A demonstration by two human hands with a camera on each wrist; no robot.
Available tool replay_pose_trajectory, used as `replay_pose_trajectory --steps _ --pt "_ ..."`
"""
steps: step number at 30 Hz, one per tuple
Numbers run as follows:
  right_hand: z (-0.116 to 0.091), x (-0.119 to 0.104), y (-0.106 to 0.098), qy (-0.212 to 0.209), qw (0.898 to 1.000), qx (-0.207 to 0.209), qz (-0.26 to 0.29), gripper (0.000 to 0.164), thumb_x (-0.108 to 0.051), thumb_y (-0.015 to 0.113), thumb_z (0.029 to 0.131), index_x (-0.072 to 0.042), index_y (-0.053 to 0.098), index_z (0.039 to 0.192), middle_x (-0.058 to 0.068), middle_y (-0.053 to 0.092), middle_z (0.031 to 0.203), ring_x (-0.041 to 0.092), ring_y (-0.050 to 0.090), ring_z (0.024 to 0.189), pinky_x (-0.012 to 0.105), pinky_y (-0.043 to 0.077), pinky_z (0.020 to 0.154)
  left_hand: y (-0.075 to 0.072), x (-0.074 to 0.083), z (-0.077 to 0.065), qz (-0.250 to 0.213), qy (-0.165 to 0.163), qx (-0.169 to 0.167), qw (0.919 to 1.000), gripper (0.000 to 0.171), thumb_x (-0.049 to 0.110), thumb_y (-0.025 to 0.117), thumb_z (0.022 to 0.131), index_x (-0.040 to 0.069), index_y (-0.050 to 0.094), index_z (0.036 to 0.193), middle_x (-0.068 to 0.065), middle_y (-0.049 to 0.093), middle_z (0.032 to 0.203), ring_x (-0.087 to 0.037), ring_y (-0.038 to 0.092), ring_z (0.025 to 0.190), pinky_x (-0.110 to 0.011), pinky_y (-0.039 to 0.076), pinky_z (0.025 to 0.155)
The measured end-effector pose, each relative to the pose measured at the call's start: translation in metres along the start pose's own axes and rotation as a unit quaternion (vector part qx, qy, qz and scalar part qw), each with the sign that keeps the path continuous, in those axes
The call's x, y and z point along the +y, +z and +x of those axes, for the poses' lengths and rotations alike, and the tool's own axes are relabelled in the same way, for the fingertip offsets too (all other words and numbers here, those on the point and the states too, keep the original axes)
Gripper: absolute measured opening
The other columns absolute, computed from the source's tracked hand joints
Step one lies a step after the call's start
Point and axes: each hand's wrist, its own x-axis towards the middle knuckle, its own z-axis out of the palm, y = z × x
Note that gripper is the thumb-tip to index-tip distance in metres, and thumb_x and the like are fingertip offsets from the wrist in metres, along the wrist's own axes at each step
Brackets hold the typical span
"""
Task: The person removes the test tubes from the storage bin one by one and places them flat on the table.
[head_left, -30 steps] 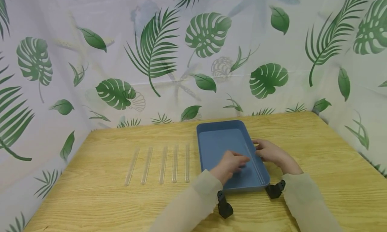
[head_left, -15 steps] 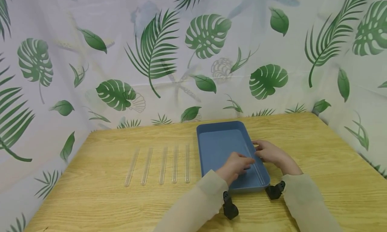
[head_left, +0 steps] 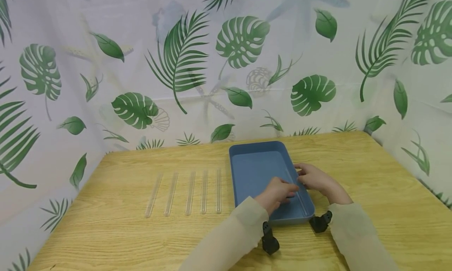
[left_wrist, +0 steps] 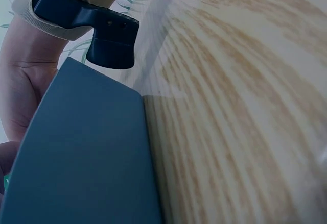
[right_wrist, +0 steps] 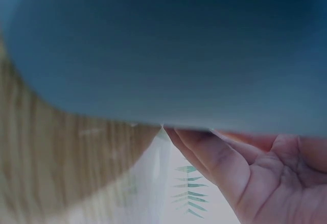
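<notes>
A blue rectangular tray [head_left: 259,161] stands on the table. Inside it, along the right wall, lies a clear slender tube [head_left: 304,206]. Above the tray floor, my left hand [head_left: 277,192] reaches over from the front-left, its fingertips close to the tube and right wall. Whether they touch the tube cannot be made out. My right hand [head_left: 314,178] is at the outside of the right wall, fingers against it. In the right wrist view, the palm and fingers of the right hand [right_wrist: 255,178] show beneath the tray wall [right_wrist: 168,81].
Several clear tubes [head_left: 204,192] lie in a spaced row on the wooden table [head_left: 116,231], left of the tray. A leaf-patterned cloth [head_left: 197,78] hangs behind and along the sides. Black wrist cameras [head_left: 270,239] sit at both sleeves, near the tray's front edge.
Inside the tray, my left hand has shifted to the right, towards the right wall. My right hand, the tray and the tubes on the table look unmoved.
</notes>
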Motion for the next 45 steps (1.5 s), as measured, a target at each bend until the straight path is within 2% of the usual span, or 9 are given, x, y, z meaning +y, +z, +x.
replay_pose_trajectory --steps 7,16,22,27,36,42,45 --pt "0.0015 -0.0008 0.0002 -0.005 1.0 0.001 0.001 0.051 0.006 0.032 0.086 0.014 0.017 0.133 0.036 0.037 0.121 0.038 0.048 0.102 0.04 0.047 0.075 0.0005 -0.0011 0.0019 -0.008 0.002 -0.001 1.0 0.028 0.006 0.064 0.08 -0.004 0.052 0.104 -0.011 0.058 0.091 -0.024 0.06 0.083 -0.038 0.049 0.073" --pt "0.0006 -0.0002 -0.0003 -0.01 1.0 -0.01 0.003 0.052 0.005 0.033 0.086 0.014 0.013 0.134 0.039 0.033 0.122 0.045 0.043 0.107 0.047 0.044 0.081 0.0018 -0.0007 -0.0008 -0.003 -0.011 -0.024 0.9997 0.019 0.003 0.062 0.082 -0.006 0.054 0.097 -0.012 0.057 0.088 -0.025 0.06 0.08 -0.04 0.049 0.073" --pt "0.0017 0.0007 -0.0004 -0.007 1.0 -0.011 0.005 0.052 0.006 0.032 0.086 0.014 0.013 0.134 0.039 0.032 0.123 0.044 0.042 0.107 0.046 0.044 0.08 0.0011 -0.0012 -0.0013 0.016 0.0 -0.037 0.9992 0.01 0.001 0.061 0.081 -0.006 0.054 0.083 -0.013 0.06 0.076 -0.022 0.062 0.069 -0.035 0.052 0.064" --pt "0.0012 0.0001 0.0001 -0.003 1.0 -0.013 0.009 0.053 0.006 0.031 0.086 0.014 0.012 0.135 0.04 0.029 0.125 0.046 0.041 0.109 0.046 0.044 0.081 0.0032 -0.001 -0.0056 0.01 -0.009 -0.028 0.9995 0.009 -0.001 0.062 0.08 -0.004 0.055 0.076 -0.015 0.061 0.069 -0.025 0.063 0.07 -0.035 0.052 0.063" --pt "0.0009 0.0001 0.0006 -0.003 1.0 -0.009 0.008 0.052 0.005 0.032 0.087 0.014 0.013 0.134 0.039 0.031 0.124 0.045 0.041 0.109 0.045 0.045 0.08 0.0042 -0.0018 -0.0023 0.002 -0.019 -0.014 0.9997 0.01 0.0 0.063 0.08 -0.001 0.053 0.08 -0.013 0.059 0.069 -0.023 0.061 0.066 -0.034 0.052 0.061" --pt "0.0011 -0.0001 0.0011 -0.006 1.0 -0.005 0.014 0.05 0.005 0.032 0.087 0.016 0.015 0.133 0.038 0.035 0.121 0.042 0.046 0.105 0.044 0.045 0.079 0.0029 -0.0005 -0.0034 -0.027 -0.01 -0.007 0.9996 0.018 -0.003 0.06 0.08 -0.002 0.051 0.096 -0.014 0.057 0.077 -0.025 0.061 0.07 -0.035 0.052 0.062" --pt "0.0013 -0.0006 0.0009 -0.004 1.0 -0.001 0.012 0.049 0.005 0.033 0.087 0.016 0.017 0.132 0.037 0.037 0.119 0.04 0.048 0.103 0.044 0.046 0.079 0.0018 0.0003 -0.0025 -0.04 -0.003 -0.007 0.9992 0.022 -0.005 0.059 0.079 0.0 0.049 0.098 -0.013 0.055 0.079 -0.025 0.06 0.071 -0.035 0.052 0.062"
